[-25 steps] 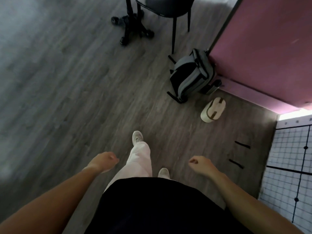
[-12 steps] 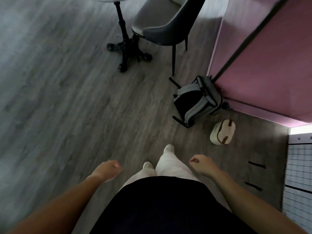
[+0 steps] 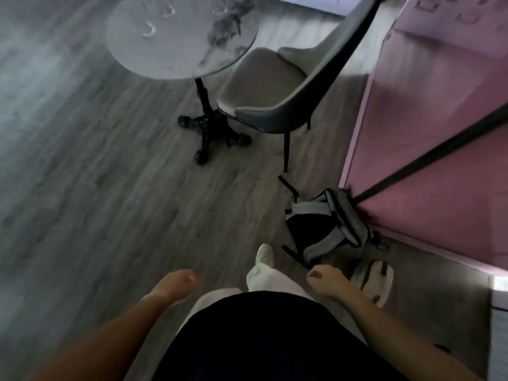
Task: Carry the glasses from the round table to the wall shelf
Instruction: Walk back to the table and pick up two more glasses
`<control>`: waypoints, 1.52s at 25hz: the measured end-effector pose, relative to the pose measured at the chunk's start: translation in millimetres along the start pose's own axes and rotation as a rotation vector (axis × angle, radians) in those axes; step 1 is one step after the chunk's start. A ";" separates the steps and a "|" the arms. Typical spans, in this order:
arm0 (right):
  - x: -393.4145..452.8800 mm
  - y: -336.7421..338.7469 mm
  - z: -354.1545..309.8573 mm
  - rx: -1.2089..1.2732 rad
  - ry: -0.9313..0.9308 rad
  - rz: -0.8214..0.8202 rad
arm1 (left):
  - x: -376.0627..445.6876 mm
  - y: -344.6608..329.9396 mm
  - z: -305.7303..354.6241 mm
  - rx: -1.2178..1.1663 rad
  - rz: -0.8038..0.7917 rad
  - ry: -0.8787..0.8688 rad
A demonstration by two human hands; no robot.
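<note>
At the bottom of the frame we see both bare hands hanging empty over grey wood flooring: our left hand (image 3: 180, 283) and our right hand (image 3: 325, 279) each have fingers loosely curled around nothing. In the upper left stands the round grey marble table (image 3: 192, 61) on a black pedestal, bearing faint, blurred clear glasses (image 3: 149, 28). A grey padded chair (image 3: 275, 89) sits just right of it, and a grey-and-black backpack (image 3: 327, 226) leans against the pink wall (image 3: 428, 133) at right.

The person wears a black top (image 3: 264, 339) and loose, pale cream trousers (image 3: 275, 281). One off-white shoe (image 3: 264, 255) shows on the far foot. Both forearms are bare, with no sleeves, watch or rings visible.
</note>
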State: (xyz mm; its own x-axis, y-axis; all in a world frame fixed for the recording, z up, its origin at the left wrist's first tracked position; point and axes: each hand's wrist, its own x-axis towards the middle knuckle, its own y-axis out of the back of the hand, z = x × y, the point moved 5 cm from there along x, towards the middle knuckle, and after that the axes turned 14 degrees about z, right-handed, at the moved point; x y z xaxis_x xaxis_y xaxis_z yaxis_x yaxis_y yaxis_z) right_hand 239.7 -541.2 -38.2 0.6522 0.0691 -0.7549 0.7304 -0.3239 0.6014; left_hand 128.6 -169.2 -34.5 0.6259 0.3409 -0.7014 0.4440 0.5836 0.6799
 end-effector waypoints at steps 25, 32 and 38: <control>252.5 214.1 -313.5 0.005 0.077 0.034 | 303.2 303.5 87.2 -0.118 0.065 -0.008; 302.0 271.0 -430.4 -0.004 0.179 0.063 | 385.7 412.2 102.3 -0.002 0.132 -0.047; 375.5 341.3 -519.2 -0.037 0.321 0.124 | 454.2 485.9 130.6 -0.063 0.221 -0.015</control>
State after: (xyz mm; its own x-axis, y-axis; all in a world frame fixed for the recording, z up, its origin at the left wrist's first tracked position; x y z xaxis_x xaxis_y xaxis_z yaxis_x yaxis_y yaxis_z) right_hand 839.3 -135.8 19.4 0.7625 0.3268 -0.5584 0.6449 -0.3143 0.6967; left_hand 712.4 173.0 5.2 0.7132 0.4549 -0.5333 0.2547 0.5406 0.8018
